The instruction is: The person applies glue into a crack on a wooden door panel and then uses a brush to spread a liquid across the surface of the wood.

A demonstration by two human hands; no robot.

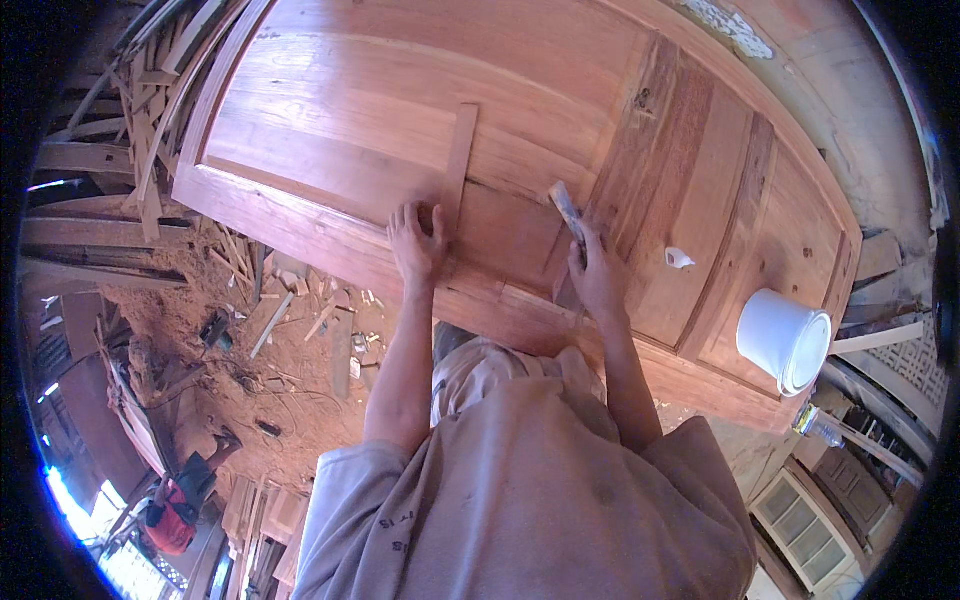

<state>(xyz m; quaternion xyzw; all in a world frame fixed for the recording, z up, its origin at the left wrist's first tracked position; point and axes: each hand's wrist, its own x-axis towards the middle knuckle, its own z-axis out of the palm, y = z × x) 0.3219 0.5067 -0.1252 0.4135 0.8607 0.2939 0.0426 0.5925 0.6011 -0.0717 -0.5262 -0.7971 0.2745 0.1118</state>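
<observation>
Gripping a narrow tool (566,211), right hand (600,276) hides one end; left hand (415,245) — grasp unclear.

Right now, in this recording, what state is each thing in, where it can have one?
Door: lying flat, panelled face up
Strip: lying on the door
Left hand: fingers bent, beside the strip; grip unclear
Right hand: closed around the tool
Tool: held, pale end pointing forward
White piece: lying on the door
Bucket: at the door's right end; lidded or open unclear
Scraps: scattered over the floor
</observation>
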